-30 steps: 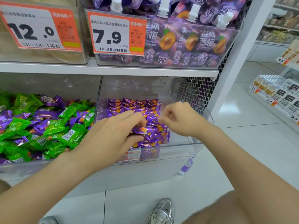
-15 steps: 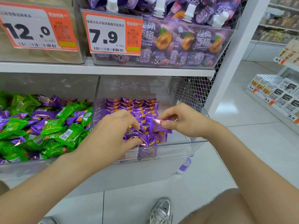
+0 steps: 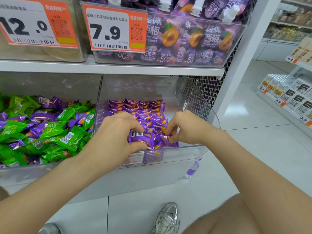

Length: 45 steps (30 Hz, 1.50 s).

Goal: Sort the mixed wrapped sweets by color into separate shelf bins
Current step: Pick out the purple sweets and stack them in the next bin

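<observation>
Above the clear bin (image 3: 179, 155), barcoded sweet (image 3: 141, 137) in the left hand (image 3: 116, 132) grip, second sweet (image 3: 164, 139) in the right hand (image 3: 185, 128) grip.

This was a shop — a snack aisle in a self-service store. Orange-and-white price tags (image 3: 116, 29) with barcodes and QR codes, reading 12.0 and 7.9, hung on the upper bins in the top left of the frame. Below a white shelf (image 3: 109, 68), clear plastic bins (image 3: 182, 154) held loose wrapped sweets (image 3: 50, 129) in bulk. Purple spouted jelly pouches (image 3: 202, 38) filled the upper centre, and at the right edge more packaged goods (image 3: 297, 98) sat behind small price labels (image 3: 303, 119) — all above a pale tiled floor (image 3: 253, 132).
</observation>
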Tool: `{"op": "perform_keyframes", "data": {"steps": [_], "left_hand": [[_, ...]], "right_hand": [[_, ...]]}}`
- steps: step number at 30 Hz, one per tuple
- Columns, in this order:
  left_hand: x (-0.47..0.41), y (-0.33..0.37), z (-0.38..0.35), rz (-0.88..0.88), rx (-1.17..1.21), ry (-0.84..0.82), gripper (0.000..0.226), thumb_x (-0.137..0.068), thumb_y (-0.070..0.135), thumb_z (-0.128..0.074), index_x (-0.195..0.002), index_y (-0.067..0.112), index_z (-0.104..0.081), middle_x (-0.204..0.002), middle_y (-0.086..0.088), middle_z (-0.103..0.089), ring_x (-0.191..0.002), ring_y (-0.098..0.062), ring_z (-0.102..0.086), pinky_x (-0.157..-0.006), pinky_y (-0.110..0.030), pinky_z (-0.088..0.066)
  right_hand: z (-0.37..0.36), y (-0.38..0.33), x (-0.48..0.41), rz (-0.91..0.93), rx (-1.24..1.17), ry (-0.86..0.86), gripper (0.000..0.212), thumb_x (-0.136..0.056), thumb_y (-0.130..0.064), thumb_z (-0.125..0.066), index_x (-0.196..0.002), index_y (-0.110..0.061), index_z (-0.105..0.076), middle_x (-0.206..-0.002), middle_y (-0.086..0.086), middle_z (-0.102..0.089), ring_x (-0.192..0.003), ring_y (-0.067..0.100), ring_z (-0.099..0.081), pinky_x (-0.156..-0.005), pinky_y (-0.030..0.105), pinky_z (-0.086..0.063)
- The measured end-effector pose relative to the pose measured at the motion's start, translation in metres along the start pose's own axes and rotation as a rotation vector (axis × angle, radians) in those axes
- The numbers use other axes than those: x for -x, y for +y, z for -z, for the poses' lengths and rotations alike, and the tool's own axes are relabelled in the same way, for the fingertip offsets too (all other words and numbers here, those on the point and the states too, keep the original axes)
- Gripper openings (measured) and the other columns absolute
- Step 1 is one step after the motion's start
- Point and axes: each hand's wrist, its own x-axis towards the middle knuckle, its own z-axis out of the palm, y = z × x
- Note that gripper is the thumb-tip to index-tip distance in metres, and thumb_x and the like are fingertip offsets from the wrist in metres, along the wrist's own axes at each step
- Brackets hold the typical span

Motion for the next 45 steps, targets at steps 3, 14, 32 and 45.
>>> {"op": "perform_keyframes", "data": {"steps": [3,14,32,45], "left_hand": [[0.001,0.0,0.0,0.005,-0.002,0.001,0.038,-0.075,0.047,-0.089,-0.108,0.03,-0.08,-0.11,0.013,-0.069,-0.09,-0.004,-0.055,-0.088,-0.023,-0.041],[0.003,0.011,0.006,0.052,0.096,-0.042,0.042,-0.07,0.035,-0.066,-0.109,0.03,-0.08,-0.109,0.014,-0.07,-0.096,-0.01,-0.068,-0.096,-0.037,-0.056],[-0.008,0.017,-0.011,-0.114,0.182,0.017,0.014,-0.095,0.04,-0.07,-0.089,0.03,-0.078,-0.07,0.013,-0.068,-0.071,-0.006,-0.065,-0.066,-0.017,-0.048],[-0.034,0.011,-0.031,0.072,0.029,-0.26,0.015,-0.094,0.028,-0.069,-0.084,0.027,-0.079,-0.071,0.016,-0.069,-0.072,-0.002,-0.064,-0.071,-0.028,-0.053]], "right_hand": [[0.0,0.002,0.0,-0.002,0.039,0.005,0.022,-0.076,-0.023,-0.09,-0.096,-0.029,-0.084,-0.078,-0.012,-0.077,-0.071,0.002,-0.066,-0.08,0.032,-0.059],[-0.001,-0.001,-0.001,-0.005,0.026,0.004,0.015,-0.083,-0.036,-0.086,-0.09,-0.023,-0.081,-0.079,-0.008,-0.074,-0.075,0.008,-0.067,-0.078,0.035,-0.058],[0.024,-0.026,0.029,0.129,-0.646,-0.05,0.023,-0.086,-0.017,-0.087,-0.106,-0.011,-0.079,-0.096,0.004,-0.079,-0.08,0.011,-0.074,-0.081,0.033,-0.061],[0.011,0.022,0.021,-0.078,-0.14,-0.132,0.021,-0.079,-0.029,-0.091,-0.098,-0.028,-0.082,-0.086,-0.007,-0.077,-0.072,0.002,-0.069,-0.079,0.029,-0.058]]}}
